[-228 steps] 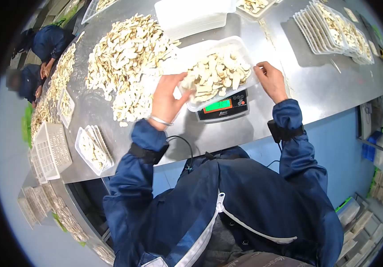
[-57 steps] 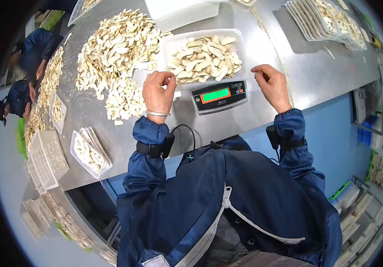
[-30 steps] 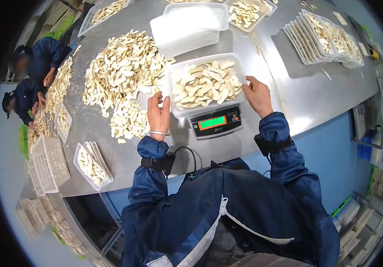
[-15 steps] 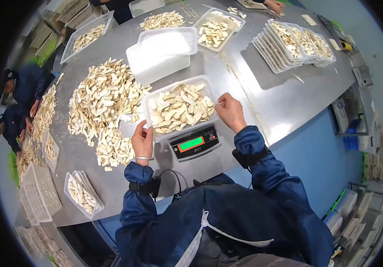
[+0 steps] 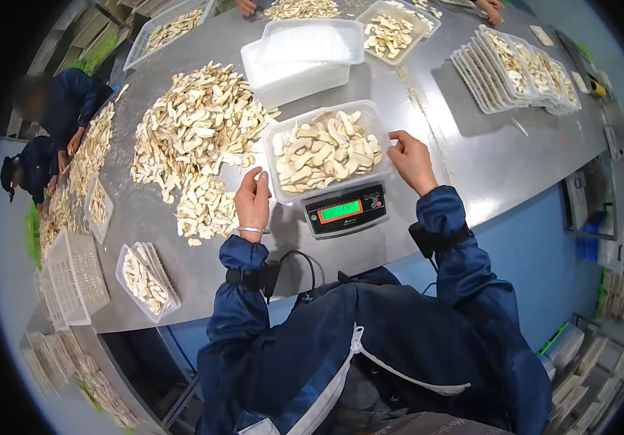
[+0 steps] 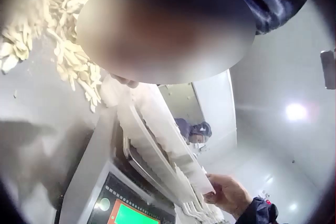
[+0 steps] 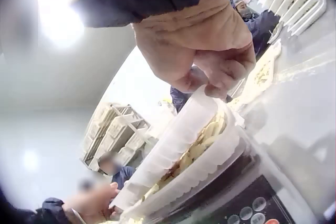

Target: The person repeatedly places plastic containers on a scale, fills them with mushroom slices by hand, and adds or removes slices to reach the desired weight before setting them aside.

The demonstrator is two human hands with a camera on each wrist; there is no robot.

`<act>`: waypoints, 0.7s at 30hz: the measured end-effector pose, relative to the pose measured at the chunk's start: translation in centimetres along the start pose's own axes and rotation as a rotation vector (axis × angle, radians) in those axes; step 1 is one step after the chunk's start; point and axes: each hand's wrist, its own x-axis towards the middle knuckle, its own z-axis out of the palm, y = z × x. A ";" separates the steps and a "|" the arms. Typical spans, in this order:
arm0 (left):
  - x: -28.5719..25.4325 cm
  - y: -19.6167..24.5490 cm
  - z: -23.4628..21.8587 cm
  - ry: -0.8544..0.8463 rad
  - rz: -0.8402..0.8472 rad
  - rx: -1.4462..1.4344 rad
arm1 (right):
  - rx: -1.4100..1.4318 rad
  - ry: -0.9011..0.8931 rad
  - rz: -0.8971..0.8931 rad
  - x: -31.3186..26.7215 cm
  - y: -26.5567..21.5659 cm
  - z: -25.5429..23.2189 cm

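A translucent plastic tray (image 5: 286, 190) full of pale slices (image 5: 326, 148), like sliced mushroom, is at the digital scale (image 5: 347, 210), whose green display is lit. My left hand (image 5: 252, 204) is at the tray's left rim; in the left wrist view a blur hides most of it, though its fingertips (image 6: 126, 81) show at the tray's end. On the opposite side, my right hand (image 5: 412, 161) pinches the right rim between thumb and curled fingers, plain in the right wrist view. Slices show between the tray's rims there. A large heap of slices (image 5: 199, 127) lies left of the tray.
A stack of white trays (image 5: 301, 80) stands just behind the scale. Filled trays (image 5: 497, 72) are stacked at the back right, and a smaller filled stack (image 5: 145, 279) sits near the front left edge. People in dark clothes (image 5: 72, 101) work along the left side.
Earlier the left hand tilted the tray over the scale; later both hands were off its rims. Now they hold its two ends. The display has dropped from about 300 to a lower number.
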 end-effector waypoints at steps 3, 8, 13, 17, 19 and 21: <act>-0.1 -0.3 0.0 0.064 0.084 0.093 | -0.019 -0.042 0.047 -0.4 0.5 0.4; 1.1 -3.4 0.9 0.090 0.346 0.219 | -0.114 -0.021 0.161 -0.4 -0.4 -1.0; 0.4 -1.1 1.6 -0.054 0.278 0.069 | 0.229 -0.028 0.140 1.1 4.5 2.0; 0.5 -0.6 0.9 -0.107 0.262 0.094 | 0.734 -0.278 0.337 0.0 4.9 1.4; -0.3 1.3 1.1 -0.136 0.263 0.077 | 0.817 -0.296 0.336 -1.6 4.9 0.7; -0.6 1.8 1.1 -0.181 0.258 0.054 | 0.875 -0.256 0.344 -3.5 4.9 -0.2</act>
